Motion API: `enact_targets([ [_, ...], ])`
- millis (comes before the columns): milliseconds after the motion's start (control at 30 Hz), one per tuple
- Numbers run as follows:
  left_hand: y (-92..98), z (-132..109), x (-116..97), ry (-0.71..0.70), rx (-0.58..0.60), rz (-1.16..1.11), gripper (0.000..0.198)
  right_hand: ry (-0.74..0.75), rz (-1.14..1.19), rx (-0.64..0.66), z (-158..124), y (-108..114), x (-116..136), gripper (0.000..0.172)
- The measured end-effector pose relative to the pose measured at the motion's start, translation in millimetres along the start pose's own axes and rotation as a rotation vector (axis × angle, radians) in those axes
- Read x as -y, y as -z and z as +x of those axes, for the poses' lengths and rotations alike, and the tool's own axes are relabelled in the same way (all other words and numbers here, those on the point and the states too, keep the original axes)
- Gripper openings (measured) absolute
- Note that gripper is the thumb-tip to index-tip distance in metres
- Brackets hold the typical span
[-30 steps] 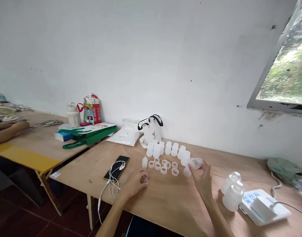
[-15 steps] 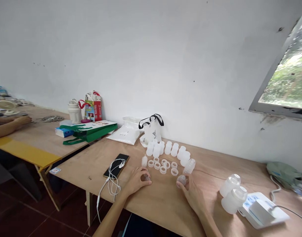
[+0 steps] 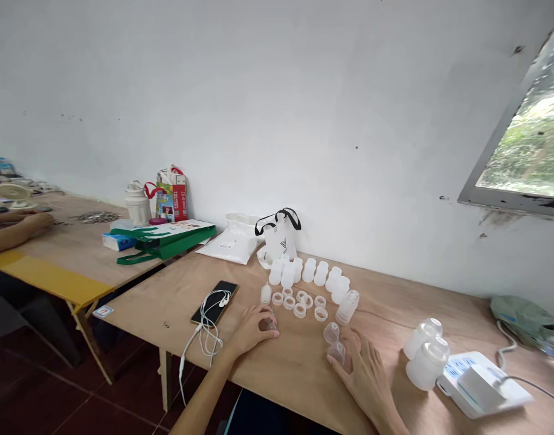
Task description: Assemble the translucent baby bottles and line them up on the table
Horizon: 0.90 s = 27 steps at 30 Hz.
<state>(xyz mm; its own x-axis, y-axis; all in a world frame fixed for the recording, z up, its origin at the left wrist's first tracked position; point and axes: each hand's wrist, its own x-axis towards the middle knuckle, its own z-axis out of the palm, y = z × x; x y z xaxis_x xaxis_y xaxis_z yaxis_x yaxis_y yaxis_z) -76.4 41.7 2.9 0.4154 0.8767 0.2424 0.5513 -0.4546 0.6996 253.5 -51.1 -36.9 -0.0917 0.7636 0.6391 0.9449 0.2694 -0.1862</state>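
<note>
My left hand (image 3: 254,330) rests on the table, its thumb and fingers curled around a small clear piece (image 3: 271,324), partly hidden. Just beyond stands a short stack of translucent teats (image 3: 265,295). My right hand (image 3: 365,368) has its thumb and index finger around a clear dome-shaped cap (image 3: 337,353). Touching or very near that cap is another clear cap (image 3: 331,332). Behind it leans a nested stack of clear caps (image 3: 348,308). Several translucent rings (image 3: 299,310) lie between the hands, and a curved row of frosted bottles (image 3: 321,273) stands behind them.
Two assembled bottles (image 3: 426,365) stand at right beside a white power strip (image 3: 478,405). A phone (image 3: 215,302) with white earphones lies at left. White bags (image 3: 234,241) sit against the wall. Another person's arm (image 3: 20,232) rests on the neighbouring table.
My right hand has shifted slightly toward me and its fingers have spread. One clear cap now stands apart in front of it, with another between the fingers. The left hand barely moved.
</note>
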Motion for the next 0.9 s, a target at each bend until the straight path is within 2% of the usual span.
enact_targets([
  [100,0.1,0,0,-0.003,0.0,0.003,0.017,-0.009,0.003,-0.046,7,3,17,0.041],
  [200,-0.6,0,2,-0.009,0.001,0.012,0.018,0.073,-0.003,0.09,26,2,47,0.028],
  [267,-1.4,0,3,-0.012,-0.001,0.012,0.019,0.163,-0.117,0.178,43,-6,67,0.031],
  [367,-2.3,0,5,-0.002,0.002,-0.005,0.021,0.204,-0.274,0.199,72,-25,85,0.043],
  [533,-1.7,0,5,0.017,0.001,-0.017,0.019,0.175,-0.307,0.289,103,-54,86,0.051],
  [633,-1.4,1,4,0.021,0.004,-0.016,0.02,0.202,-0.286,0.328,102,-54,86,0.049],
  [800,-2.8,1,5,0.024,0.006,-0.008,0.021,0.333,-0.206,0.424,85,-35,101,0.044],
  [900,-2.7,1,6,0.019,0.001,-0.003,0.02,0.389,-0.157,0.481,79,-24,107,0.048],
])
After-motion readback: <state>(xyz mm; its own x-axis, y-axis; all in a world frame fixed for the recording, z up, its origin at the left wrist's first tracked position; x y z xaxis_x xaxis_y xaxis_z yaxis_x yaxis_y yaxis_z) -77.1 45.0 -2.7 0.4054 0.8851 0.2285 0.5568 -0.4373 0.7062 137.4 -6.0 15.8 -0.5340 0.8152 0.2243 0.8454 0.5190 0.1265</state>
